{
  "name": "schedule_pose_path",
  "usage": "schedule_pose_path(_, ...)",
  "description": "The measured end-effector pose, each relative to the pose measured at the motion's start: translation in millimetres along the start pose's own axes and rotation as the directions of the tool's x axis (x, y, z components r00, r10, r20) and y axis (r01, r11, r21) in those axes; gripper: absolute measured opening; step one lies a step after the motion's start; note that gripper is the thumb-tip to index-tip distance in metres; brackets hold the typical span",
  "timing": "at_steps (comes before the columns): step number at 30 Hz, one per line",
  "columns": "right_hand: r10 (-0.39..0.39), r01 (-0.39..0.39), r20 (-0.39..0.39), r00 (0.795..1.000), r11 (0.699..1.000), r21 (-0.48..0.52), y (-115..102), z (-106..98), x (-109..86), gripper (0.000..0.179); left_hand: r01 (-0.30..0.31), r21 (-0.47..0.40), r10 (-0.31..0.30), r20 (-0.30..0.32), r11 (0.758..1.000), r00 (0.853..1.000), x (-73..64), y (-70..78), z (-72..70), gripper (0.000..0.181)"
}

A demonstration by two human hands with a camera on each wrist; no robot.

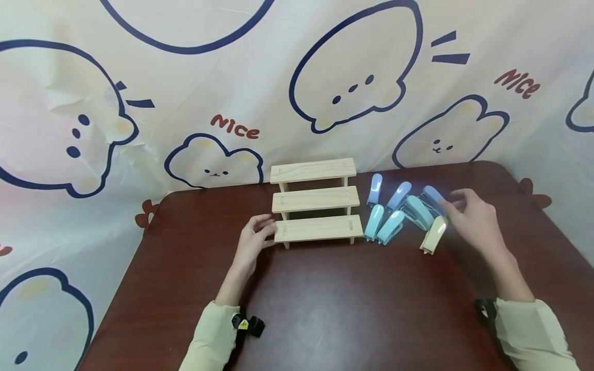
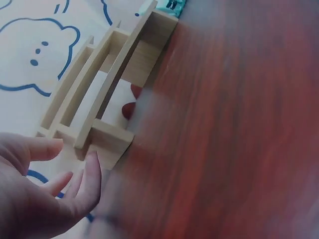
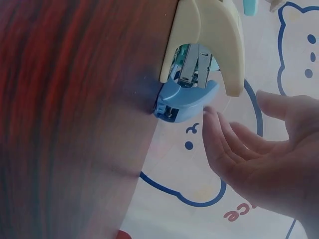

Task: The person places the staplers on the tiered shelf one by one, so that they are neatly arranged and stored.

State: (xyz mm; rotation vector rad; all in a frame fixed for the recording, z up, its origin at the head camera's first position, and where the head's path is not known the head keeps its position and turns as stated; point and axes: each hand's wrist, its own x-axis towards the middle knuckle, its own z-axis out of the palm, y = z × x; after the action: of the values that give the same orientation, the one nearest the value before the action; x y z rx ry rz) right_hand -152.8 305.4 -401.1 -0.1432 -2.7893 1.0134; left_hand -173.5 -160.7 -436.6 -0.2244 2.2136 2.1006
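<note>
Wooden rack [image 1: 315,199] runs crosswise; blue stapler [image 1: 433,196] slants away leftward; left hand [image 1: 252,241], right hand [image 1: 475,219] (both) loose.

stepped wooden rack [image 2: 112,79], pale, one; long parallel planks joined by short upright end panels, set slantwise across the view; left hand [image 2: 42,196], bare, at the lower end of the rack, thumb and fingers parted and softly bent, one fingertip in front of the rack's corner, contact not clear; teal item [image 2: 172,6], one, at the upper end of the rack, cut by the frame edge; brown tabletop [image 2: 229,124], streaked grain, right of the rack, blurred in part; white printed sheet [image 2: 20,114], left of the rack and seen through its gaps; blue-outlined bear figure [image 2: 40,52], left of the rack's upper part; dark red marks [image 2: 129,110], seen through the rack's front gap
</note>
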Motion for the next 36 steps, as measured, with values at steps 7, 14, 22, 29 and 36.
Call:
schedule_pose_path(7,-0.002,0.002,0.019,1.0,1.0,-0.005,-4,0,-2.1,0.055,0.096,-0.142,-0.085,0.079,0.985,0.993,2.0,-11.7,-2.7,0.043)
schedule_pose_path(14,-0.064,0.063,0.033,0.997,0.998,0.019,-8,5,-2.0,0.049,0.124,-0.236,-0.109,0.077,0.964,0.991,3.1,-20.7,-2.8,0.042)
schedule_pose_path(22,-0.104,0.1,0.088,0.991,0.994,0.052,-10,10,2.6,0.047,0.097,-0.265,-0.076,0.086,0.959,0.993,4.1,-23.9,-0.6,0.039)
schedule_pose_path(29,-0.125,0.12,0.152,0.98,0.992,0.044,-20,10,15.0,0.05,0.082,-0.276,-0.058,0.095,0.958,0.994,5.7,-25.1,3.1,0.039)
schedule_pose_path(36,-0.131,0.126,0.243,0.961,0.991,0.039,-35,13,22.9,0.052,0.082,-0.26,-0.058,0.098,0.962,0.993,5.4,-26.7,-1.1,0.039)
